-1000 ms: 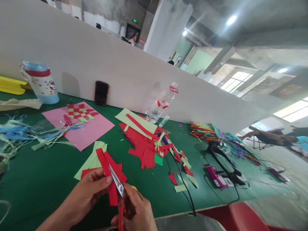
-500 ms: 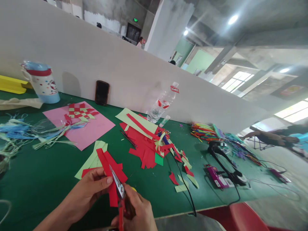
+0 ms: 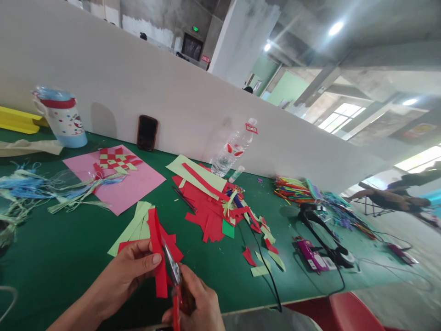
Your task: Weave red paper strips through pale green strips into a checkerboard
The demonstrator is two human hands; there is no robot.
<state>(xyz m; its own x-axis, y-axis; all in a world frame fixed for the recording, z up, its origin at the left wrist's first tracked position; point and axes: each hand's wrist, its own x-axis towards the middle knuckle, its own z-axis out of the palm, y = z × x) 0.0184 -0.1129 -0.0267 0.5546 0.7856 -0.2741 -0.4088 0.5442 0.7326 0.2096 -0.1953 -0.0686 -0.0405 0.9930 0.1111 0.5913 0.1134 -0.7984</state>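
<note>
Between thumb and fingers, my left hand pinches a narrow red paper strip, held nearly upright over the table. My right hand grips red-handled scissors, whose blades point up and left beside the strip's right edge. Whether the blades touch the paper I cannot tell. Beyond my left hand lie light green paper strips, partly covered by my fingers and more red paper. A pink sheet farther back carries a woven red-and-green paper piece.
Red paper scraps pile up mid-table, with a water bottle behind. A phone and a patterned tumbler stand by the partition. Blue-green tassels lie left; a black strap and a cable lie right.
The red strip in my left hand has swung more upright, its top moving right. The scissors have shifted slightly right and down, with their blades now beside the strip.
</note>
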